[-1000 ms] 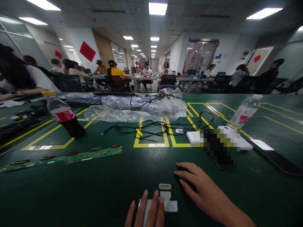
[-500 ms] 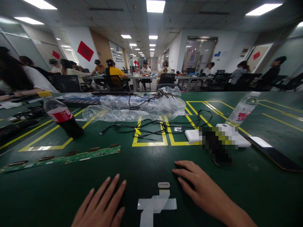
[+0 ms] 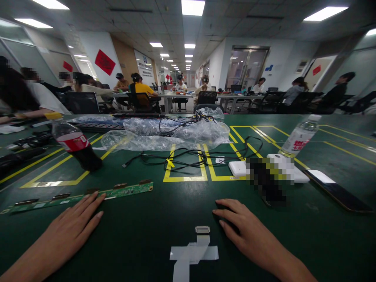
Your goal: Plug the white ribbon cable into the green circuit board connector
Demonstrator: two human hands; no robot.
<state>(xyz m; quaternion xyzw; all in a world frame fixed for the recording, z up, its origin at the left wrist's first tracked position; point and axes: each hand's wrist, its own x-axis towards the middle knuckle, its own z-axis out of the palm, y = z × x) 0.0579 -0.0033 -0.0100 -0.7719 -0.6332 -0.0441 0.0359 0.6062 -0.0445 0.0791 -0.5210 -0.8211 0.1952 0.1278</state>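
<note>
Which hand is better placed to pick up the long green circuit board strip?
Left. The left hand lies flat with its fingertips right at the near edge of the circuit board strip. The right hand rests on the table on the far side of the taped ribbon cable.

Your left hand (image 3: 70, 229) stretches forward and to the left from the lower left corner, palm down, fingers (image 3: 93, 203) straight and slightly fanned, forearm bare and angled up from the frame's edge. Your right hand (image 3: 246, 231) comes in from the lower right, palm down as well, fingers (image 3: 225, 203) loosely spread and gently bent, pointing left and forward, the wrist low and the bare forearm trailing off at the bottom. Both hands lie flat and unclenched, well apart, gripping nothing.
</note>
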